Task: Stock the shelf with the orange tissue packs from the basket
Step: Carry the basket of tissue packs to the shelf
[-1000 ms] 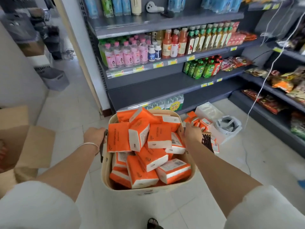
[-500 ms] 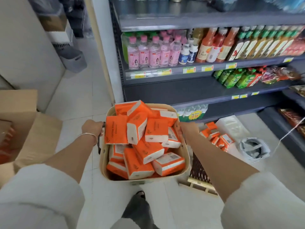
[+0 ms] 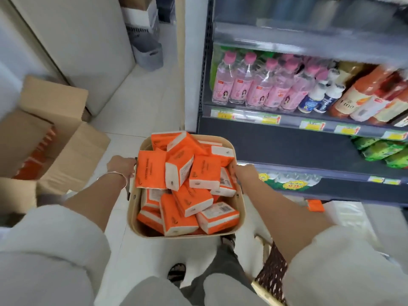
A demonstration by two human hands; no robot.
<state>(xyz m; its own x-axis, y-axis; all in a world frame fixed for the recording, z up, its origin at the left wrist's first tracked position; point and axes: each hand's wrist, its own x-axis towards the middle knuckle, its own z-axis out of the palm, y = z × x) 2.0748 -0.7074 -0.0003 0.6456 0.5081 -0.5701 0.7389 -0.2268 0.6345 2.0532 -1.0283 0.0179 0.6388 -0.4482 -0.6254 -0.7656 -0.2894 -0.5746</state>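
Observation:
A beige basket [image 3: 240,208] hangs in the air in front of me, heaped with several orange tissue packs [image 3: 205,175]. My left hand [image 3: 121,165] grips the basket's left side at its dark handle. My right hand [image 3: 241,171] holds the right rim. The dark shelf unit [image 3: 287,149] stands just ahead and to the right, its bare middle shelf board level with the basket's far edge.
Pink-capped bottles [image 3: 249,85] and orange juice bottles [image 3: 362,96] fill the upper shelf. Green packs [image 3: 384,151] lie at the right. Open cardboard boxes [image 3: 55,133] sit on the floor at left. A brown woven basket [image 3: 271,277] is by my right leg. A grey bin [image 3: 150,54] stands far back.
I have stepped closer to the shelf and turned left; the shelf now fills the right of the view. Both hands keep their hold on the basket.

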